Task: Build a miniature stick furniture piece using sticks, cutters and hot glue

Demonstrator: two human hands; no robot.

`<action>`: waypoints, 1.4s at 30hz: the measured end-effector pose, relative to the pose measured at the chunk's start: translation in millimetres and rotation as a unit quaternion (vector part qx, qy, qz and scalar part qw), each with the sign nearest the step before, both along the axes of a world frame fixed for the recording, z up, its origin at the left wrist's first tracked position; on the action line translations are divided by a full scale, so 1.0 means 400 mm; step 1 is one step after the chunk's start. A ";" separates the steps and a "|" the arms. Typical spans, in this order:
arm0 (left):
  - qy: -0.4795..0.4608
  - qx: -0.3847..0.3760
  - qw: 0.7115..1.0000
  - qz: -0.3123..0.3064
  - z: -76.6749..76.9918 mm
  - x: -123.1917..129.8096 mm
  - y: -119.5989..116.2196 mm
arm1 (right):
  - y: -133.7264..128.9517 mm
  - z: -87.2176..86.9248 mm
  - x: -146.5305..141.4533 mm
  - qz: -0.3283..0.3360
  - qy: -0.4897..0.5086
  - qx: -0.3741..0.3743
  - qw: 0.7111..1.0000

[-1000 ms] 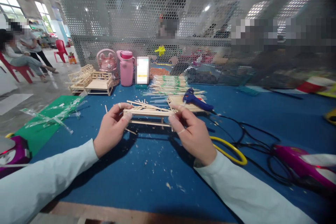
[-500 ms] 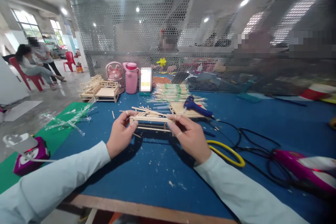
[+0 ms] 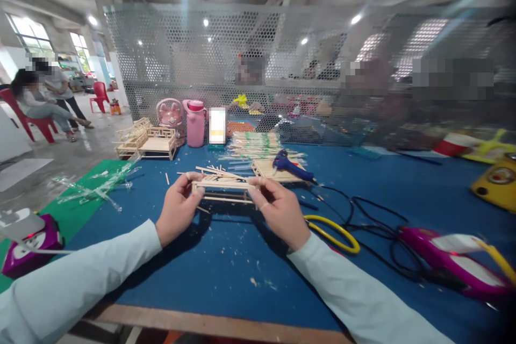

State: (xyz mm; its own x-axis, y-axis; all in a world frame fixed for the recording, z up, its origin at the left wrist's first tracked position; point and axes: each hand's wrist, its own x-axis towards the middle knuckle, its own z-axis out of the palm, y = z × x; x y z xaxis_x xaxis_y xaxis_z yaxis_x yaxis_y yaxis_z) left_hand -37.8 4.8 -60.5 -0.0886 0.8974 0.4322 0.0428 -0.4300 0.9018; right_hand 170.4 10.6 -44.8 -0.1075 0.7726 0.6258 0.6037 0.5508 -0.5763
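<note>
Wooden-stick frame [image 3: 223, 185], apparently part-joined, is pinched endwise by left hand [image 3: 178, 210] and right hand [image 3: 282, 213]; far-side sticks [image 3: 221, 172] look loose.

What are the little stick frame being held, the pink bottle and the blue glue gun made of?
Little stick frame: looks like bare wood or bamboo, matte and unpainted; its sticks are pale tan.
Pink bottle: probably plastic, smooth and evenly pink, though painted metal could look alike.
Blue glue gun: likely hard plastic, smooth-looking, its body evenly deep blue.
</note>
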 end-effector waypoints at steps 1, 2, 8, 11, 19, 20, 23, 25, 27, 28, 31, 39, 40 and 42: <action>0.000 0.000 1.000 0.000 -0.001 0.000 0.000 | 0.001 -0.001 0.001 0.003 0.000 0.002 1.000; 0.001 0.000 1.000 -0.001 -0.003 0.000 0.001 | 0.002 -0.002 0.001 0.005 0.001 0.004 1.000; 0.008 0.001 1.000 -0.003 -0.005 -0.002 0.001 | 0.002 -0.002 0.004 0.012 0.003 -0.002 1.000; 0.011 -0.006 1.000 -0.018 -0.003 -0.006 -0.001 | 0.004 -0.001 0.009 0.037 0.020 -0.028 0.999; -0.008 0.001 1.000 -0.023 -0.012 -0.006 0.001 | 0.017 -0.007 0.005 0.070 0.125 -0.095 0.985; -0.017 -0.001 1.000 -0.020 -0.015 -0.005 0.002 | 0.016 -0.007 0.003 0.067 0.125 -0.096 0.985; -0.038 -0.012 0.999 -0.015 -0.020 0.000 0.003 | 0.012 -0.006 0.000 0.061 0.124 -0.095 0.986; -0.035 -0.012 0.999 -0.012 -0.021 0.001 0.002 | 0.009 -0.005 -0.002 0.057 0.124 -0.093 0.986; -0.028 -0.011 1.000 -0.008 -0.020 0.002 0.000 | 0.007 -0.005 -0.003 0.051 0.125 -0.091 0.987; -0.025 -0.011 1.000 -0.006 -0.019 0.002 0.000 | 0.007 -0.005 -0.004 0.048 0.126 -0.089 0.987; -0.021 -0.010 1.000 -0.002 -0.016 0.004 -0.002 | 0.007 -0.005 -0.005 0.039 0.126 -0.086 0.988; -0.041 -0.020 0.999 -0.018 -0.013 -0.001 -0.005 | 0.008 -0.007 -0.004 0.030 0.122 -0.083 0.989; -0.057 -0.027 0.997 -0.037 -0.013 -0.005 -0.003 | 0.008 -0.006 -0.002 0.034 0.120 -0.085 0.989; -0.104 -0.049 0.991 -0.070 -0.010 -0.015 0.002 | 0.009 -0.001 0.005 0.045 0.115 -0.092 0.988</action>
